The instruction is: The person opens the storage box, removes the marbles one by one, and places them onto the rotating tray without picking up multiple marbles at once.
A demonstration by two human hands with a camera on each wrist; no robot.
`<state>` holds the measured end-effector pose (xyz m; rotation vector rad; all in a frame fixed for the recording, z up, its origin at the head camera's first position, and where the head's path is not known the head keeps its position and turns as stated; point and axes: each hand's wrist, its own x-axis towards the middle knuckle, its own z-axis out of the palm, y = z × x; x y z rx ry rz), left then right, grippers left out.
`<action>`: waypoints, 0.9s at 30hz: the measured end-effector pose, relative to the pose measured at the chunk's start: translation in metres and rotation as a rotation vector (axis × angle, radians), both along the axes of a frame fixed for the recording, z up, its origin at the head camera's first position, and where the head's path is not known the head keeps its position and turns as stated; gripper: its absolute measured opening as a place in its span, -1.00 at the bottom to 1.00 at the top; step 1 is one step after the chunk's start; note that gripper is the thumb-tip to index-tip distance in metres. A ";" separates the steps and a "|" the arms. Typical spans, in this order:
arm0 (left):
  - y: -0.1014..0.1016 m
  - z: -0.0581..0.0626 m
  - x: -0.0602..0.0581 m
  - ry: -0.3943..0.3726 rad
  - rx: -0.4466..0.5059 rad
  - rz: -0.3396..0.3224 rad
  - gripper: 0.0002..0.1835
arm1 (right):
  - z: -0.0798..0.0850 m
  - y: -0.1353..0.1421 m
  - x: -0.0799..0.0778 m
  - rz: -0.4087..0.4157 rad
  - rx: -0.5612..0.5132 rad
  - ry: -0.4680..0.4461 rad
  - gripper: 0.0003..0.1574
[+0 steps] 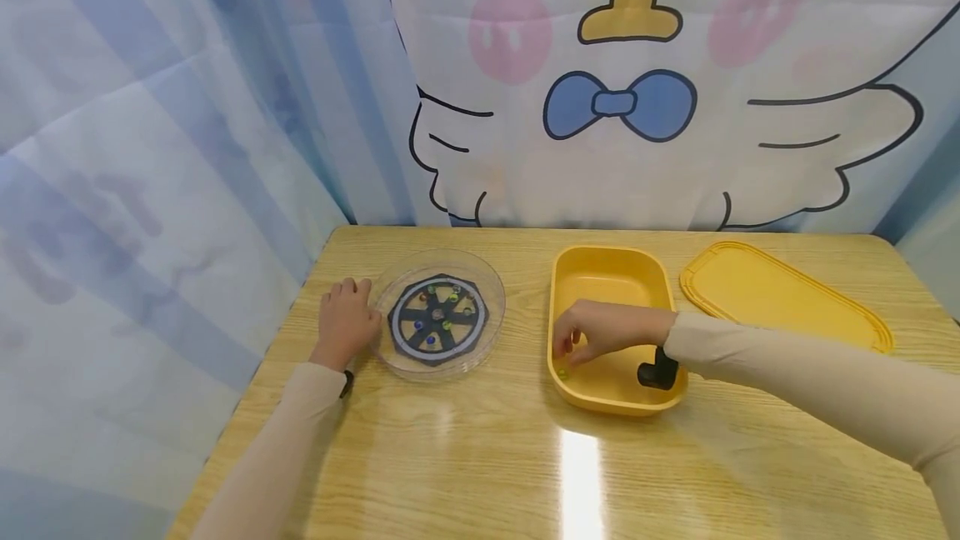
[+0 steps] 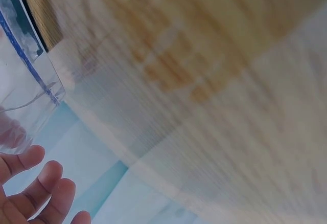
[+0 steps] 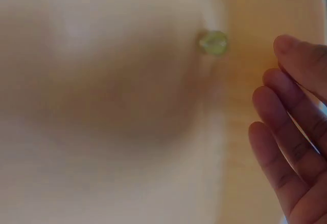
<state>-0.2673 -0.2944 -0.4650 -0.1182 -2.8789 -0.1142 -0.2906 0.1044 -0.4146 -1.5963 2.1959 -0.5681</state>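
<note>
My left hand (image 1: 347, 319) rests at the left rim of a clear round dish (image 1: 491, 273). In the left wrist view its loosely bent fingers (image 2: 53, 196) are beside the clear wall, one fingertip close against it. Around a dark six-spoked wheel shape (image 1: 438, 320) in the dish lie several coloured marbles (image 1: 431, 341). My right hand (image 1: 600, 330) reaches into a yellow box (image 1: 611, 405), fingers pointing down at its left side. Near those fingertips lies a yellow-green marble (image 3: 213, 43); the right wrist view shows it apart from the relaxed fingers and thumb.
A flat yellow lid (image 1: 772, 290) lies right of the box, partly behind my right sleeve (image 1: 795, 377). All stands on a wood-grain table (image 1: 465, 457). Curtains (image 1: 225, 148) hang at its left and back edges, the back one with a cartoon bird.
</note>
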 end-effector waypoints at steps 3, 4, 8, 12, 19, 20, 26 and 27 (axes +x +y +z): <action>0.001 0.000 0.000 -0.002 0.000 0.003 -0.68 | -0.009 0.001 0.002 0.023 -0.012 0.009 -0.92; 0.001 0.000 -0.001 -0.005 0.002 0.004 -0.67 | -0.011 0.001 0.003 0.028 -0.015 0.013 -0.92; 0.001 0.000 -0.001 -0.017 0.006 0.009 -0.65 | -0.017 0.001 0.005 0.044 -0.013 0.031 -0.88; 0.001 0.000 0.000 -0.014 0.011 0.007 -0.65 | -0.020 -0.001 0.007 0.067 -0.003 0.049 -0.89; 0.000 -0.001 0.000 0.010 0.014 -0.001 -0.68 | -0.024 -0.002 0.009 0.072 0.026 0.070 -0.94; 0.000 -0.002 -0.001 0.011 0.014 -0.001 -0.68 | -0.025 -0.002 0.009 0.068 0.032 0.069 -0.94; -0.001 -0.003 -0.002 0.009 0.013 -0.001 -0.69 | -0.026 -0.001 0.008 0.051 0.035 0.042 -0.92; -0.001 -0.002 -0.002 0.008 0.011 0.000 -0.69 | -0.026 -0.001 0.008 0.053 0.035 0.040 -0.91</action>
